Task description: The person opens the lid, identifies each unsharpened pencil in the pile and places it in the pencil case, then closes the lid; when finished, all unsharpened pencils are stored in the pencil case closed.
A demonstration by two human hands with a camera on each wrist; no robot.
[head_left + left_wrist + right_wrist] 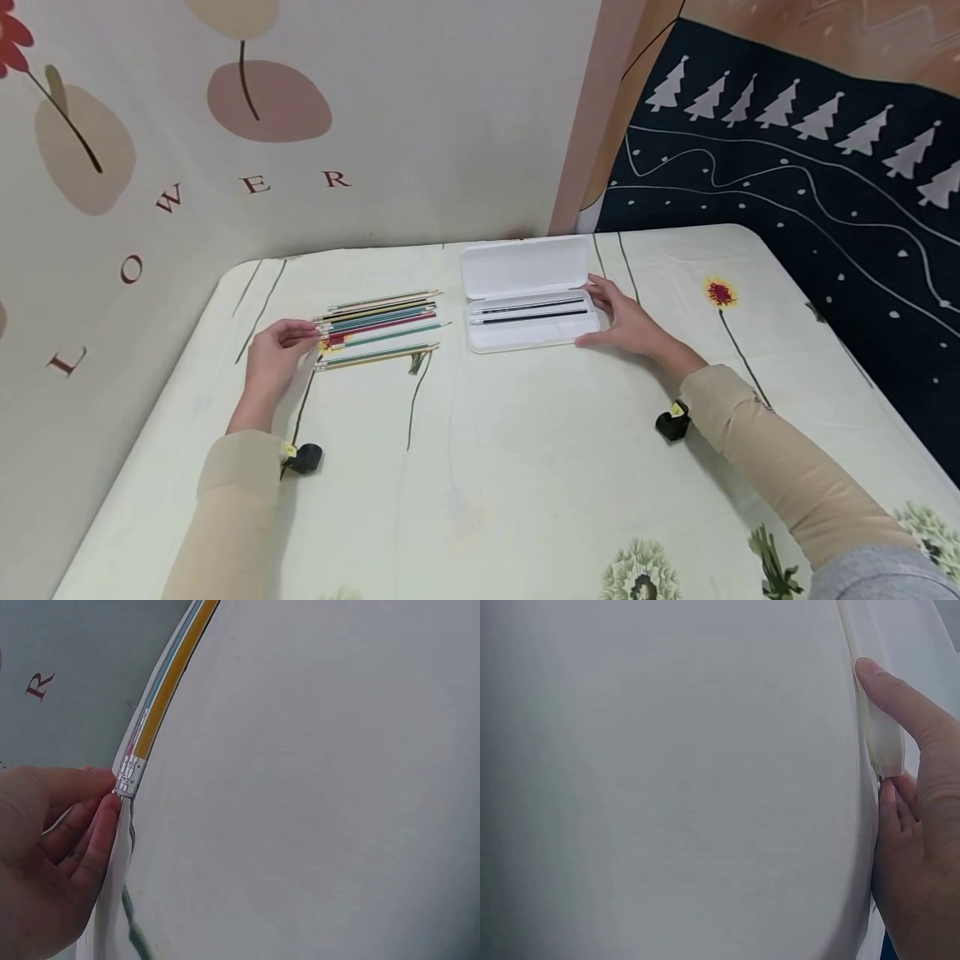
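A white pencil case lies with its lid raised toward the back. Inside are two dark pencils, side by side. My right hand grips the case's right end, thumb at the front corner and fingers behind; the right wrist view shows the thumb on the case edge. Left of the case lies a spread of several coloured pencils, eraser ends to the left. My left hand is at those ends, finger and thumb pinching a pencil end. A yellow pencil lies nearest in the left wrist view.
A pale flowered cloth covers the table. Behind it stands a printed light wall hanging, with a dark tree-patterned cloth at the right. Small black wrist cameras hang at both sleeves.
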